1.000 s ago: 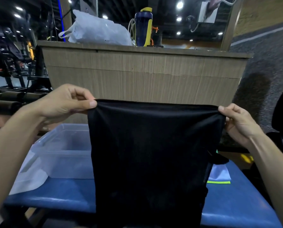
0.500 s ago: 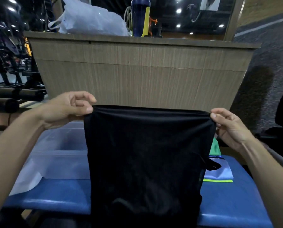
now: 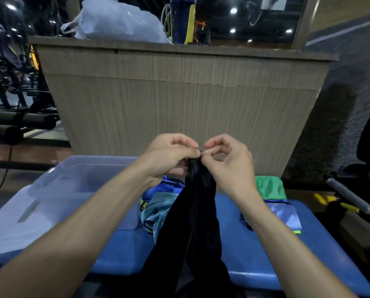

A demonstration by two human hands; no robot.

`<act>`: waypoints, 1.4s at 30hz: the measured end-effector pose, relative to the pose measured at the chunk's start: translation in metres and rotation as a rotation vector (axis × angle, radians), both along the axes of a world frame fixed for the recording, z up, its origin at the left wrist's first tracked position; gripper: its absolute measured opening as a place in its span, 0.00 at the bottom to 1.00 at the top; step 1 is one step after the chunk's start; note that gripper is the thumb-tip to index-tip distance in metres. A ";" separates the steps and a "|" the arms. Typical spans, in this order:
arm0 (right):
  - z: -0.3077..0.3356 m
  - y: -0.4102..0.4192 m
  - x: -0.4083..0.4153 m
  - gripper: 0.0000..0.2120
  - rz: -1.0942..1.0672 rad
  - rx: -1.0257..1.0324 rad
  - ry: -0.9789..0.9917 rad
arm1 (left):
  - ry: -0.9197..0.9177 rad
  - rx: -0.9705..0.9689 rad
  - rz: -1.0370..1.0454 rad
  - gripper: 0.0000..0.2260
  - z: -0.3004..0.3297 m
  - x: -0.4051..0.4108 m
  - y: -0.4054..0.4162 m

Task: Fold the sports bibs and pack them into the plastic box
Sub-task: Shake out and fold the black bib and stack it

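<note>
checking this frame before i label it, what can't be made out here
- Head view: lower end of the black bib, cut off by the bottom edge.
- Head view: part of the crumpled blue bibs, behind the left hand and black bib.
- Head view: near corner of the plastic box, behind the left forearm.
- Head view: green bib, partly behind the right hand.

A wood-grain counter (image 3: 184,100) fills the middle ground, with a white plastic bag (image 3: 117,22) and a blue-and-yellow bottle (image 3: 183,18) on top. Round ceiling lights (image 3: 233,10) glow in the dark hall behind. Black gym machines (image 3: 9,87) stand at left; grey carpet (image 3: 347,87) lies at right. Below is a blue padded surface (image 3: 261,254).
</note>
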State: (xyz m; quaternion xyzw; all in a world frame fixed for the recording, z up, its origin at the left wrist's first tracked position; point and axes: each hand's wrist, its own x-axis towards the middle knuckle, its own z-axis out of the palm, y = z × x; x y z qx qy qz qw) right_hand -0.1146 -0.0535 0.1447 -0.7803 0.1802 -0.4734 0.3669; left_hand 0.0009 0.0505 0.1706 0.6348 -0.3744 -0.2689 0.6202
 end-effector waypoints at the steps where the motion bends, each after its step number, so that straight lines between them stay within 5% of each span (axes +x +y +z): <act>1: 0.000 -0.001 -0.003 0.08 -0.011 0.012 -0.013 | 0.010 -0.020 0.034 0.07 0.001 0.001 -0.001; 20: 0.013 0.021 -0.025 0.04 -0.002 -0.142 -0.150 | 0.065 -0.061 -0.035 0.06 0.026 -0.016 0.010; 26: 0.018 0.026 -0.032 0.10 0.079 -0.182 -0.159 | 0.093 -0.123 -0.078 0.06 0.030 -0.016 0.016; 36: 0.023 0.020 -0.039 0.06 0.374 0.203 -0.138 | 0.090 -0.158 -0.050 0.01 0.030 -0.021 0.018; 42: 0.018 0.017 -0.040 0.07 0.421 0.388 -0.216 | -0.035 -0.093 -0.178 0.10 0.032 -0.022 0.027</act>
